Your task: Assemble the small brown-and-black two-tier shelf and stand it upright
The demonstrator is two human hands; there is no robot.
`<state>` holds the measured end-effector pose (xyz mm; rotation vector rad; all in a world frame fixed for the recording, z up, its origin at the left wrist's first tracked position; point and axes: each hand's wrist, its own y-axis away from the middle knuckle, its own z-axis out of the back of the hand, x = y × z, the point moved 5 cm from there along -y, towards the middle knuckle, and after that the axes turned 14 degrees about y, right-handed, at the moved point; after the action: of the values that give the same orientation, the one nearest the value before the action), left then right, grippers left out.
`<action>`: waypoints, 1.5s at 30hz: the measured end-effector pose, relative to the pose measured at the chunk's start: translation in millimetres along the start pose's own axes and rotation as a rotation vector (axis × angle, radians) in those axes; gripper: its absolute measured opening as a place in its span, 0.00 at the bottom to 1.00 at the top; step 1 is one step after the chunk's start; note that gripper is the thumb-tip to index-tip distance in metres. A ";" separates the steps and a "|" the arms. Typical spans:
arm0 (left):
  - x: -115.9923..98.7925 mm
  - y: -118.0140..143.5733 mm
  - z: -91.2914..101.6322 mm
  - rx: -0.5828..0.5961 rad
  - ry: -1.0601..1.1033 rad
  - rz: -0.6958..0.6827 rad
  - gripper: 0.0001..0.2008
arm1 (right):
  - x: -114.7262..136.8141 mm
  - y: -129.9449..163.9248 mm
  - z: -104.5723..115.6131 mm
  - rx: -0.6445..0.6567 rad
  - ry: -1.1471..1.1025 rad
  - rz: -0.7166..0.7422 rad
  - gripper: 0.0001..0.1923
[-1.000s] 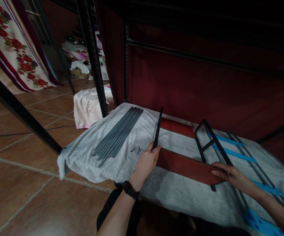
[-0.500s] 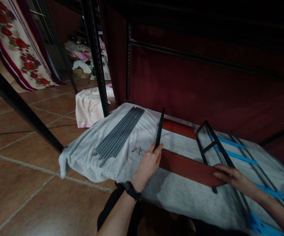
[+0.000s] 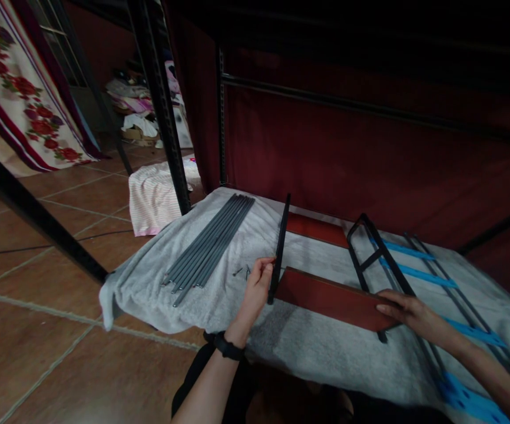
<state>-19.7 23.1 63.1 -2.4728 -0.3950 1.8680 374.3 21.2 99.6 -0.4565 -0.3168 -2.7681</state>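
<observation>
Left hand (image 3: 255,291), grip unclear, is touching one black frame (image 3: 282,235), right hand (image 3: 407,309) is holding a placed board (image 3: 332,298), rods (image 3: 215,238) lying unused.

The left forearm (image 3: 211,380), toward seven o'clock, is bare but for a wide, plain black wristband (image 3: 229,347). The right forearm (image 3: 469,350), at four o'clock, is bare throughout its visible length, as are the left hand (image 3: 256,288) and right hand (image 3: 407,309). Black clothing (image 3: 193,383) shows at seven o'clock, details lost in shadow.

Left hand (image 3: 255,290) and right hand (image 3: 407,312) sit well apart on 2 outstretched arms (image 3: 213,383), fingers (image 3: 264,262) bent.
</observation>
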 end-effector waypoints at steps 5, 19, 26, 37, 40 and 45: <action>6.4 -5.7 0.8 -0.035 0.057 -0.080 0.09 | 9.6 3.0 2.4 0.012 0.011 0.009 0.20; 0.0 -6.2 -4.0 -0.074 0.040 -0.081 0.12 | 19.2 4.7 6.0 -0.017 0.006 0.051 0.22; 3.7 -12.3 -1.2 -0.063 0.051 -0.074 0.11 | 28.1 7.5 11.7 -0.071 0.003 0.041 0.25; 4.4 -13.2 0.1 -0.093 0.054 -0.048 0.16 | 15.8 3.0 7.9 -0.080 0.020 0.041 0.25; 1.0 -13.6 -0.8 -0.052 -0.003 -0.112 0.12 | 15.2 3.0 7.9 -0.083 0.026 0.045 0.25; -2.3 -12.5 -2.5 -0.023 0.012 -0.117 0.12 | 14.5 2.4 7.9 -0.091 0.033 0.057 0.25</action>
<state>-20.2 35.0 68.1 -2.4164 -0.5502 1.8130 364.2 17.1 112.3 -0.4341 -0.1680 -2.7395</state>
